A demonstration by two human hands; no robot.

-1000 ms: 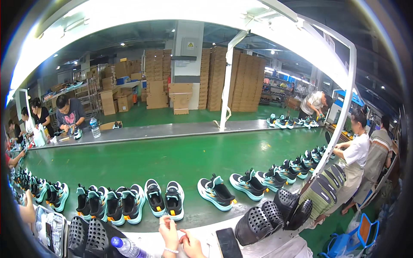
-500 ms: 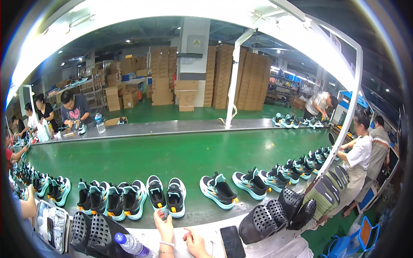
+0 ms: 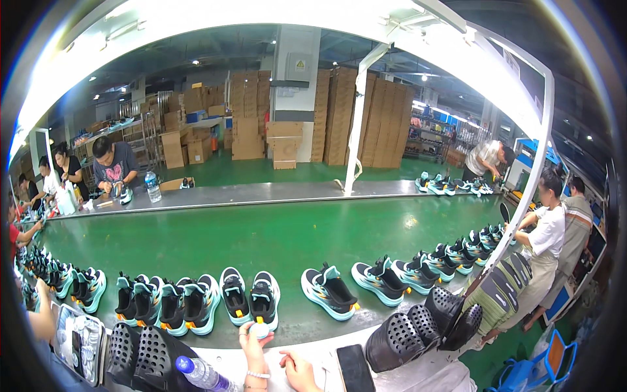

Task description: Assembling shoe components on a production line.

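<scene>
A black sneaker [image 3: 264, 302] with a pale blue sole and orange heel tab stands on the green belt, its heel toward me. The fingers of my left hand [image 3: 255, 346] close around that heel. Its mate [image 3: 234, 295] stands just to the left, apart from the hand. My right hand [image 3: 299, 371] rests over the white table edge with curled fingers, and nothing shows in them. A dark phone [image 3: 354, 369] lies to the right of it.
More sneakers line the belt [image 3: 215, 242] on both sides. Near me are a purple-capped water bottle [image 3: 199, 372], black perforated clogs [image 3: 157, 356] at left, more clogs [image 3: 401, 340] at right, and a tray of wrapped items [image 3: 78, 343]. Co-workers stand at both ends; a white post [image 3: 358, 124] rises behind.
My left hand has moved forward onto the sneaker's heel and closed on it. That sneaker has shifted slightly left. My right hand has stayed nearly where it was.
</scene>
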